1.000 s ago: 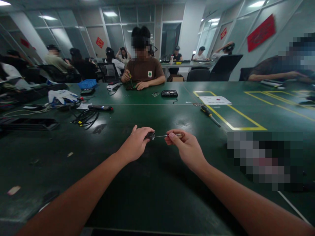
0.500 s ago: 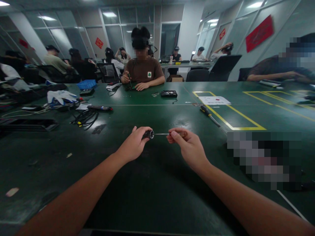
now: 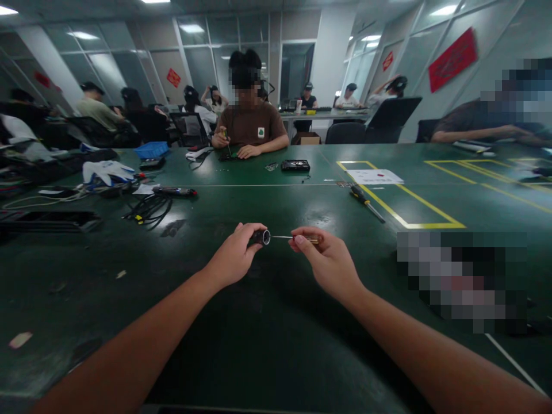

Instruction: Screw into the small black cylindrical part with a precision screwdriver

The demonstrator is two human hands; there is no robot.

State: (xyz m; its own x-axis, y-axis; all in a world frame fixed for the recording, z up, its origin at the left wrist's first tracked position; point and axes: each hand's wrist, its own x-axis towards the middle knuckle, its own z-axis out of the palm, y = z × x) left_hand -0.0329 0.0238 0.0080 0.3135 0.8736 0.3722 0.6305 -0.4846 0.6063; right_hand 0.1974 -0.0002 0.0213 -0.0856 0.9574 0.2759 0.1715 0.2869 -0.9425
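Observation:
My left hand [image 3: 235, 253] is closed around a dark cylindrical piece [image 3: 261, 237], whose round, light-rimmed end faces right. In my right hand [image 3: 325, 256] is a screwdriver [image 3: 314, 238] with an amber, see-through handle, held between thumb and fingers. Its thin metal shaft points left at the round end of the cylinder. Whether the tip sits inside the rim or just in front of it, I cannot tell. Both hands are raised over the green table [image 3: 259, 345].
A yellow-and-black screwdriver [image 3: 366, 202] lies to the right, near a white sheet [image 3: 374, 176]. Black cables [image 3: 149, 207], gloves [image 3: 107, 172] and a blue bin [image 3: 152, 149] are on the left. A black device [image 3: 295, 165] lies ahead, before a person [image 3: 252, 123] seated opposite.
The screwdriver in my right hand has shifted slightly, with more of its handle showing between the fingers. My left hand and the cylinder have barely moved.

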